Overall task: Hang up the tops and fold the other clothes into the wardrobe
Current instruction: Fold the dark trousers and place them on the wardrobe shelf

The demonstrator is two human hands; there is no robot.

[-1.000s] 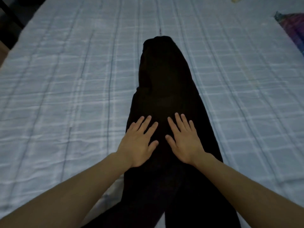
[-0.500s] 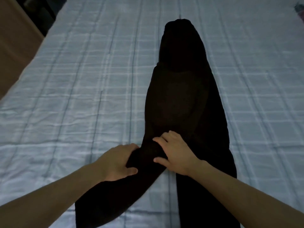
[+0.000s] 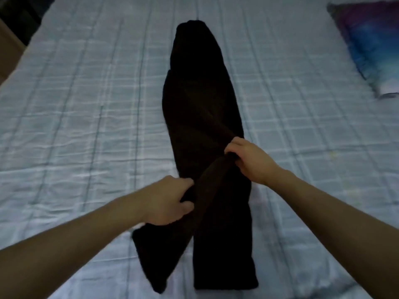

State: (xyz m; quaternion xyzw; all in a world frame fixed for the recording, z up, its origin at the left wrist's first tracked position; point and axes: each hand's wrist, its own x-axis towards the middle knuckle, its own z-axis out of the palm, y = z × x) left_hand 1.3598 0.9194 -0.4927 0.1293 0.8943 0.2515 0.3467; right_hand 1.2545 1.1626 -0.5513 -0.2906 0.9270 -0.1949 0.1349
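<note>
A pair of black trousers (image 3: pixel 198 100) lies lengthwise on the bed, waist end far from me, legs towards me. My left hand (image 3: pixel 166 201) grips the left leg near its middle, fingers curled round the bunched cloth. My right hand (image 3: pixel 248 160) pinches the same leg higher up, over the right leg. The held leg runs slantwise from my right hand down to the lower left, and its lower end lies on the sheet. The other leg lies straight and flat.
The bed is covered by a pale blue checked sheet (image 3: pixel 86 104). A colourful blue and purple pillow (image 3: pixel 371 46) lies at the far right. A wooden piece of furniture (image 3: pixel 8 50) stands beyond the bed's left edge.
One second ago both hands lay flat on the trousers. They then took hold of the left leg, and now it is drawn across towards the right leg.
</note>
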